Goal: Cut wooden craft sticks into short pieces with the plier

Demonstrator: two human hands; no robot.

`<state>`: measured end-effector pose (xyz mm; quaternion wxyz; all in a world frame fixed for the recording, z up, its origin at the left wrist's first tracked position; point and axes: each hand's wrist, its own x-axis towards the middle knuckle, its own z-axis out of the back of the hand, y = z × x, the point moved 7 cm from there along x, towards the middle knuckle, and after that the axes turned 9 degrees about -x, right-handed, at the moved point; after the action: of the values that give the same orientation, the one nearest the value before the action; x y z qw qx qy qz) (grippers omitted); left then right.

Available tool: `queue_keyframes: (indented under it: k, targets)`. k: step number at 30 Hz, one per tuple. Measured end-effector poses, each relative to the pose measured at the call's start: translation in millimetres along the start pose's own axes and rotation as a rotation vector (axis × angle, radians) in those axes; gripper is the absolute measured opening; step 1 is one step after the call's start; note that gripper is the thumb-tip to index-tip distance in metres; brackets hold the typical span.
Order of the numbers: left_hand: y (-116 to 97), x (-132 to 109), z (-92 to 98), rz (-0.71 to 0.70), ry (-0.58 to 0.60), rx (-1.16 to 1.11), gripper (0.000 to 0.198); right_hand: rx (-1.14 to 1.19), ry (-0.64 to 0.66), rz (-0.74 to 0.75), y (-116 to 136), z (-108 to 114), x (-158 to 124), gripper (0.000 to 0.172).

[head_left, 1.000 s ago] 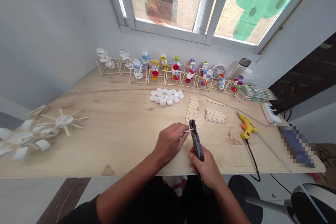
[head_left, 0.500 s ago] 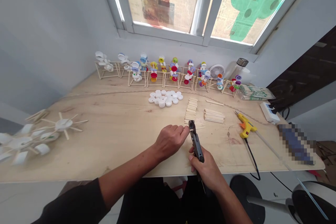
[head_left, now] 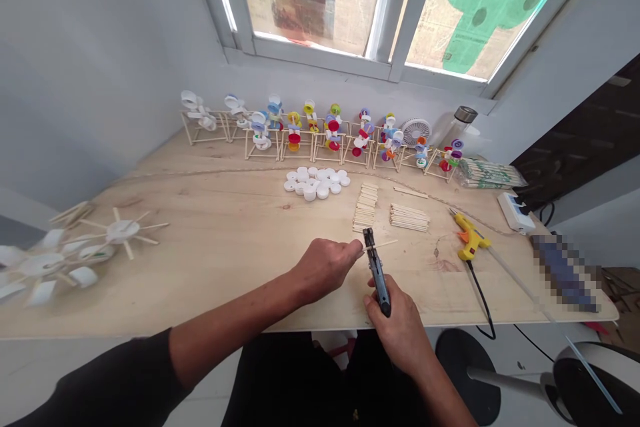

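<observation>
My left hand point(head_left: 324, 270) pinches a thin wooden craft stick point(head_left: 383, 245) at its near end, above the plywood table. The stick's far end points right, past the jaws of a pair of dark-handled cutting pliers point(head_left: 376, 271). Those jaws sit on the stick, close to my left fingertips. My right hand point(head_left: 395, 325) is closed around the pliers' handles, just below the left hand. Part of the stick is hidden behind the tool's head.
Near the hands lie two stacks of craft sticks point(head_left: 365, 209) and a pile of white bottle caps point(head_left: 316, 183). A yellow glue gun point(head_left: 469, 240) rests to the right. Stick-framed windmill models point(head_left: 320, 135) line the back edge, and white pinwheels point(head_left: 120, 232) lie at the left.
The stick now shows more clearly, reaching further right of the pliers' jaws. Both hands sit slightly further up the table, and the view has shifted a little.
</observation>
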<state>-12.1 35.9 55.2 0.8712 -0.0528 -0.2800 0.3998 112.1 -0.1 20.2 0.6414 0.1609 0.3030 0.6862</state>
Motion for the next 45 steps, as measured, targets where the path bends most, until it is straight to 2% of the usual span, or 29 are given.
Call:
queue_keyframes:
  k: [5, 7, 13, 18, 22, 32, 39, 45]
  targets:
    - [4.3, -0.1, -1.0, 0.128, 0.089, -0.232, 0.022, 0.199, 0.139, 0.003, -0.5, -6.0, -6.5, 0.016]
    - [5.4, 1.0, -0.9, 0.181, 0.143, -0.389, 0.025, 0.213, 0.152, 0.009, 0.4, -5.7, -8.1, 0.016]
    - [6.3, 3.0, 2.5, 0.316, 0.257, -0.818, 0.032, 0.133, 0.092, 0.039, 7.1, -0.3, -10.9, 0.014]
    - [5.7, 0.0, -0.8, 0.438, 0.360, -1.054, 0.034, 0.038, 0.049, 0.063, 7.7, 1.7, -12.4, 0.015]
    - [3.0, -1.9, -3.5, 0.469, 0.445, -1.195, 0.036, -0.065, -0.001, 0.088, 5.9, 2.6, -13.1, 0.017]
    - [1.3, -4.0, -1.2, 0.432, 0.509, -1.268, 0.036, -0.172, -0.075, 0.159, 11.2, 4.8, -14.5, 0.007]
    - [3.2, 0.5, 4.2, 0.361, 0.490, -1.133, 0.035, -0.175, -0.128, 0.166, 11.3, 4.4, -15.0, 0.002]
    - [2.2, 5.1, 9.1, 0.336, 0.456, -1.022, 0.036, -0.203, -0.139, 0.154, 6.9, 0.8, -12.6, 0.005]
